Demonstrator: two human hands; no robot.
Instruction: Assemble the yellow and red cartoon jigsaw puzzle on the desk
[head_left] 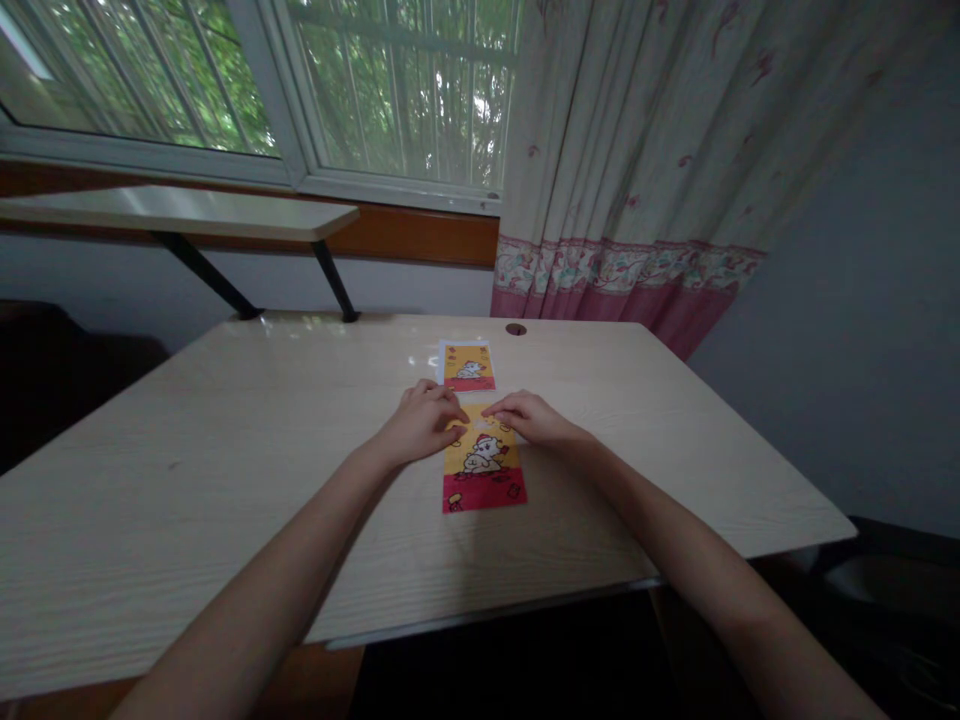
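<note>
A yellow-and-red picture sheet [484, 480] with a cartoon white animal in a red hat lies flat on the table. My left hand [427, 420] rests at its upper left edge, thumb and fingers apart, fingertips touching the paper. From the other side, my right hand [529, 415] reaches over the upper right part, with its index finger stretched out onto the sheet. Between the fingertips is a small pale patch, too small to make out. Just beyond my hands lies a similar, smaller-looking picture [470, 368] with a white sheet edge showing behind it.
The light wood table [300, 400] has a round cable hole [516, 329] near its back edge. A raised shelf [225, 212] on black legs stands at the back left. Behind are a barred window [397, 100] and a patterned curtain [615, 150].
</note>
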